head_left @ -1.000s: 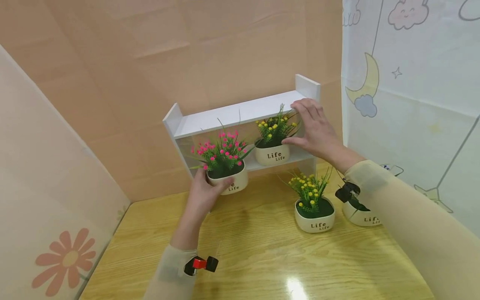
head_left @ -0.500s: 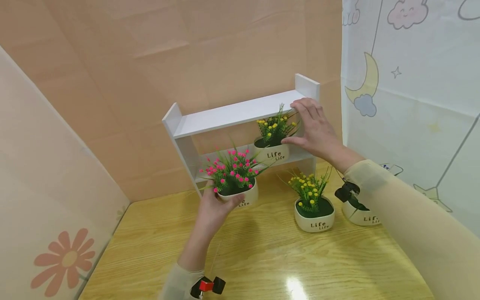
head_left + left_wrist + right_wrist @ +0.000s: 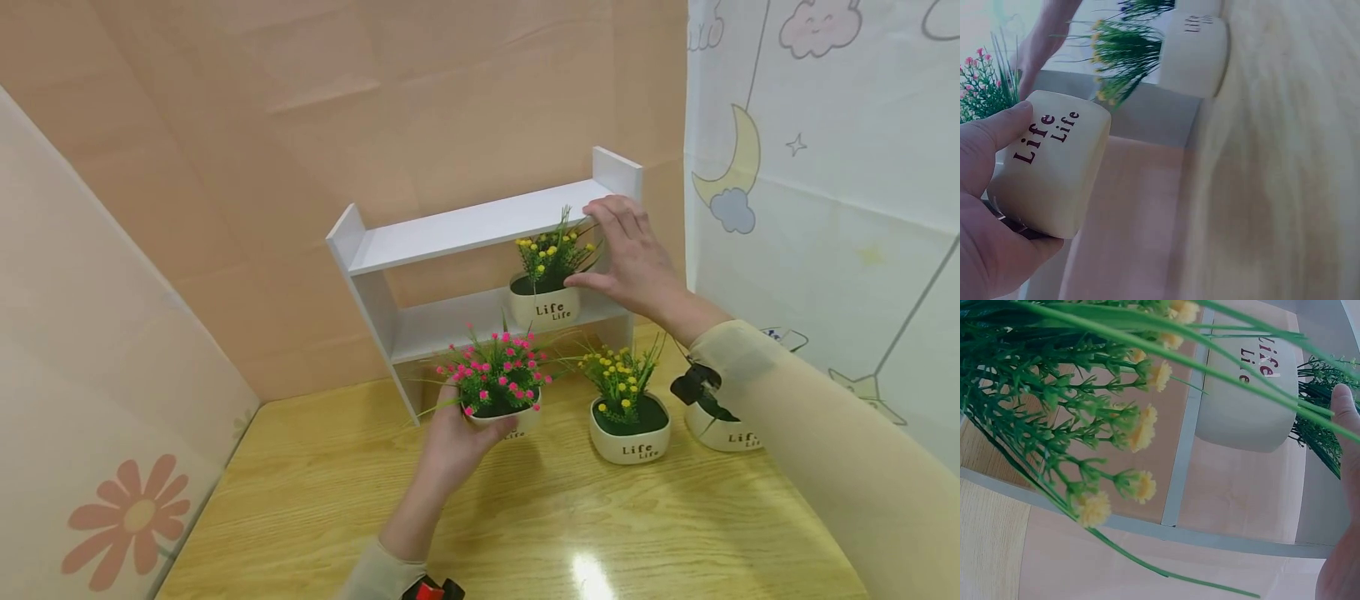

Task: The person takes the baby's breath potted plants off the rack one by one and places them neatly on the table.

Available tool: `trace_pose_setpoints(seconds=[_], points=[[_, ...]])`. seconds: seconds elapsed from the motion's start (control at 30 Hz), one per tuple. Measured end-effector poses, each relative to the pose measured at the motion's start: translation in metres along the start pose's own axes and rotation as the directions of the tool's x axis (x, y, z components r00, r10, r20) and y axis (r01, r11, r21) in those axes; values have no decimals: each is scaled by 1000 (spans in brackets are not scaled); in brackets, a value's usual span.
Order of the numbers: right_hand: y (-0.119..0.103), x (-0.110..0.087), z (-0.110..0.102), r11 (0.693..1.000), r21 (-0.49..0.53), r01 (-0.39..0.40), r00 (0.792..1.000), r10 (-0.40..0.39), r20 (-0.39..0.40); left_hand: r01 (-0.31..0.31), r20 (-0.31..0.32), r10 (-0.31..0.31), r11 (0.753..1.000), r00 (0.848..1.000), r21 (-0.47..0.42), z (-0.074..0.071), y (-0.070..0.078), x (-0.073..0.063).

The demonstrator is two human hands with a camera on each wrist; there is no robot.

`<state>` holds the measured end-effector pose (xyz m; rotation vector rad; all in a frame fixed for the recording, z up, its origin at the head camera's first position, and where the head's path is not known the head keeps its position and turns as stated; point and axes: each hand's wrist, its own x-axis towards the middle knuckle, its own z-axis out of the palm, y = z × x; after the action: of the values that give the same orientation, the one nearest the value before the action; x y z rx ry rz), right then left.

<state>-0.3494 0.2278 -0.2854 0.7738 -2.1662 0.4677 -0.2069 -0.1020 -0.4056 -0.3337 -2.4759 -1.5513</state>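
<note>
My left hand (image 3: 461, 442) grips a cream pot (image 3: 1054, 169) lettered "Life", its thumb on the front wall and fingers round the side. Bright pink artificial flowers (image 3: 506, 367) rise from that pot, which is held over the table in front of the shelf. My right hand (image 3: 630, 254) is at the right end of the white two-tier shelf (image 3: 472, 221), fingertips at the upper board's front edge. Its thumb (image 3: 1344, 403) reaches out beside a yellow-flowered potted plant (image 3: 545, 307) that stands on the lower board.
Another yellow-flowered pot (image 3: 630, 442) stands on the wooden table (image 3: 315, 483), right of the held plant. Farther right, a similar pot (image 3: 727, 433) is partly hidden by the right sleeve. A tan backdrop (image 3: 487, 92) hangs behind the shelf, with printed side walls.
My left hand has moved the pink-flowered potted plant rightward and down, away from the shelf's left part toward the table. My right hand has stayed at the shelf's right end.
</note>
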Motion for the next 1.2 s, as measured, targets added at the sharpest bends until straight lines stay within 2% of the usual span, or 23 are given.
trace_pose_setpoints(seconds=[0.17, 0.33, 0.47, 0.57, 0.73, 0.83, 1.07, 1.2], points=[[-1, 0, 1, 1000, 1, 9, 1000, -9, -5, -19, 39, 21, 999, 999, -36, 15, -8, -2], [-1, 0, 1, 1000, 1, 4, 1000, -4, 2, -8, 63, 12, 998, 998, -65, 27, -14, -4], [-1, 0, 0, 1000, -1, -4, 1000, 4, 0, -32, 85, 39, 996, 996, -78, 35, -19, -3], [0, 0, 0, 1000, -3, 0, 1000, 0, -5, -29, 99, 35, 998, 994, -62, 39, -23, -4], [0, -1, 0, 1000, 2, 11, 1000, -11, -16, 15, 127, -15, 1000, 992, 0, 42, -30, -8], [0, 0, 0, 1000, 1, 15, 1000, -15, -21, 21, 141, -25, 999, 990, 34, 43, -34, -9], [0, 0, 1, 1000, -1, 12, 1000, -12, -22, -103, 165, 93, 993, 982, 54, 45, -43, -5], [0, 0, 0, 1000, 1, 2, 1000, -2, -18, -137, 193, 124, 989, 973, 56, 46, -46, -3]])
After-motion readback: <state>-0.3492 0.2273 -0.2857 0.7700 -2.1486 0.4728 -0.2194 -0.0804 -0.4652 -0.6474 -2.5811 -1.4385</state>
